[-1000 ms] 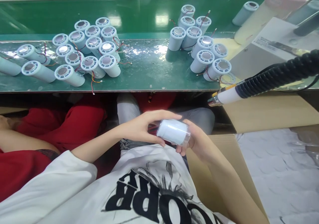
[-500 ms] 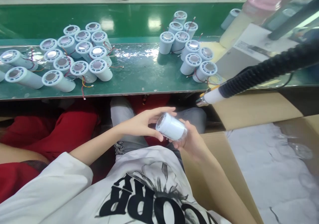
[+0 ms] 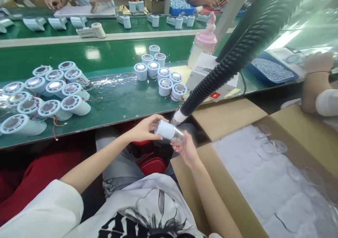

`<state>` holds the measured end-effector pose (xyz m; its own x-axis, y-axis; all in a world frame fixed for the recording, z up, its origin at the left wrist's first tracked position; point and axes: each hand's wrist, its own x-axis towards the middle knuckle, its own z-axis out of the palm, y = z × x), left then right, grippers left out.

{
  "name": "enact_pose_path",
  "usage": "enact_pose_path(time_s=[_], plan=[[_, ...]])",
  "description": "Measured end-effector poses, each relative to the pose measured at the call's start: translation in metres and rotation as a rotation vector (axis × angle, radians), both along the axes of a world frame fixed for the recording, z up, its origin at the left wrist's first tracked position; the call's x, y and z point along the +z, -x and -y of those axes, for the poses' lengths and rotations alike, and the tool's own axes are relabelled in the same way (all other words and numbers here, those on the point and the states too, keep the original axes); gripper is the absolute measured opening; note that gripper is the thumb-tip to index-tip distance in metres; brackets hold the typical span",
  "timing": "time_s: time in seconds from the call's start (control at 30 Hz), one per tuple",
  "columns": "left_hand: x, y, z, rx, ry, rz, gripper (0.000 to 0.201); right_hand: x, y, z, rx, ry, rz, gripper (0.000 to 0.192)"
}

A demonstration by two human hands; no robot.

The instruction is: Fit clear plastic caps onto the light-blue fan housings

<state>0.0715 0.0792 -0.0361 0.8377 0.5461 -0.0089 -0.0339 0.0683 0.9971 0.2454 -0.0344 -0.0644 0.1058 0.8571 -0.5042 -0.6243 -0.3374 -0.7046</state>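
So that they stay aligned, perhaps, the right hand (image 3: 184, 145) grips the clear sleeve (image 3: 177, 135); the left hand (image 3: 144, 128) (half-open, its firmness I cannot tell) cups the blue cylinder (image 3: 166, 129).

Shows nine pale-blue cylinders (image 3: 141, 74) in the right-side cluster and thirteen visible cylinders (image 3: 76, 104) in the left-side cluster, cut by the frame edge. Adds one held cylinder (image 3: 165, 129) in one clear cup (image 3: 177, 136), between one left hand (image 3: 144, 129) and one right hand (image 3: 188, 150). Includes one pink-lidded bottle (image 3: 205, 40) and one corrugated hose (image 3: 210, 80).
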Motion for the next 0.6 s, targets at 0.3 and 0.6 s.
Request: enact_pose_path(time_s=[0.3, 0.6], plan=[[0.058, 0.064, 0.043, 0.355, -0.285, 0.013, 0.058, 0.011, -0.002, 0.012, -0.03, -0.004, -0.047, 0.05], [0.079, 0.096, 0.065, 0.688, -0.301, -0.139, 0.057, -0.031, 0.015, 0.023, 0.119, 0.046, -0.108, 0.04]])
